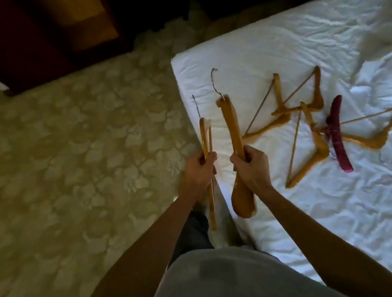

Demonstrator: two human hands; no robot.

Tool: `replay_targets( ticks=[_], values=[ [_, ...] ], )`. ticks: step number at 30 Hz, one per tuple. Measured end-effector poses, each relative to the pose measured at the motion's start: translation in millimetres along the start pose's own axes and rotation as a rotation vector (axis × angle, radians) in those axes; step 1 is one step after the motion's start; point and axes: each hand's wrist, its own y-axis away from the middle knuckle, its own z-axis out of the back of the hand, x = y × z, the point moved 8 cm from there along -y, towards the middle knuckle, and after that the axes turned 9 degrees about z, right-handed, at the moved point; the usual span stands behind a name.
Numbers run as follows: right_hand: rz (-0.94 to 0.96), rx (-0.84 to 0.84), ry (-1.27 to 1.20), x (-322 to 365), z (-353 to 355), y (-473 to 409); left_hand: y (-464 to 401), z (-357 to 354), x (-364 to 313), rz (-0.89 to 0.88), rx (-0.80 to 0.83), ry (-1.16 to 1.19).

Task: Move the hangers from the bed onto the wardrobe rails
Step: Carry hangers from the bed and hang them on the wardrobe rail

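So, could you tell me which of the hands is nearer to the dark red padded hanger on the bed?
The right hand. It is just left of the dark red padded hanger, over the bed edge; the left hand is farther left, over the carpet.

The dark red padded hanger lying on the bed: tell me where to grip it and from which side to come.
Grip the dark red padded hanger at its lower arm, the end nearest you, coming from above. It lies flat on the bed, and that arm is bare, while its middle crosses a wooden hanger, where a grip would likely snag. Both hands already hold hangers.
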Motion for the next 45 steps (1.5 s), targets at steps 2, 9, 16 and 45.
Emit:
replay_targets(
  ticks=[2,9,16,45],
  values=[
    [0.039,0.074,0.011,24,-47,-17,-20,42,5,0.041,-0.039,0.061],
    [0.135,0.291,0.02,128,-222,-79,-112,215,7,0.081,-0.21,0.177],
    [0.149,0.385,-0.046,212,-332,-127,-191,324,-13,0.084,-0.202,0.193],
    [0.164,0.48,-0.162,500,-711,-515,-648,673,-226,-0.004,-0.298,0.278]
  ],
)
